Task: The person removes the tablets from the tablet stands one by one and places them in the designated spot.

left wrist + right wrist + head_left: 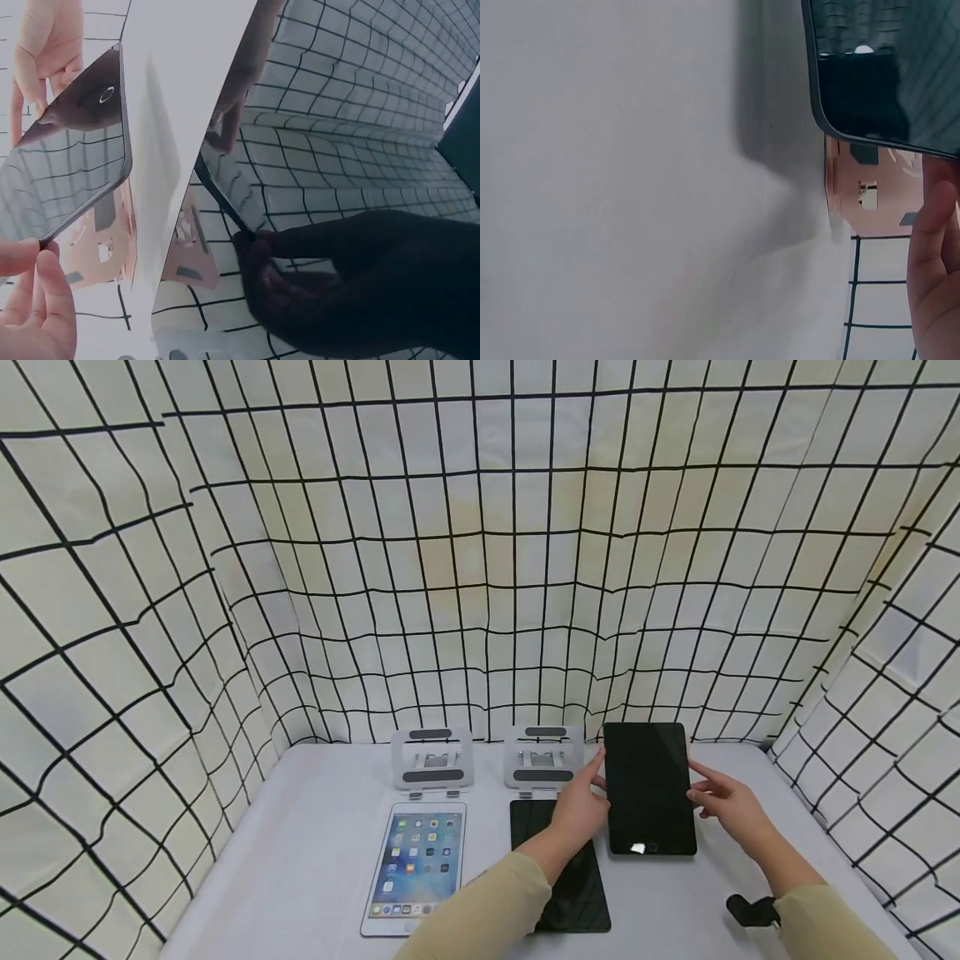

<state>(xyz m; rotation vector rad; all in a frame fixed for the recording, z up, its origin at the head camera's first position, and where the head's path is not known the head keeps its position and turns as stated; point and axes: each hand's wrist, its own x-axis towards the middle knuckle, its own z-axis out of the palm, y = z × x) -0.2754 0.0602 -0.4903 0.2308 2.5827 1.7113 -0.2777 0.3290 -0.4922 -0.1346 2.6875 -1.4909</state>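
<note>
Both hands hold a black tablet [648, 789] up over the right part of the table, its dark screen toward me. My left hand [581, 806] pinches its left edge; my right hand [727, 806] holds the right edge between thumb and fingers. Behind the tablet, a pink stand [877, 187] shows in the right wrist view and is hidden in the head view. Another black tablet [577, 893] lies flat beneath my left forearm, partly covered. In the left wrist view, the lying tablet's glossy screen [360, 172] mirrors a hand and the grid.
A white tablet [420, 860] with a lit home screen lies on the white table [300, 860]. Two pale stands, the left [432, 760] and the middle [543, 758], stand behind the lying tablets. Black-gridded white walls [480, 610] enclose the back and sides.
</note>
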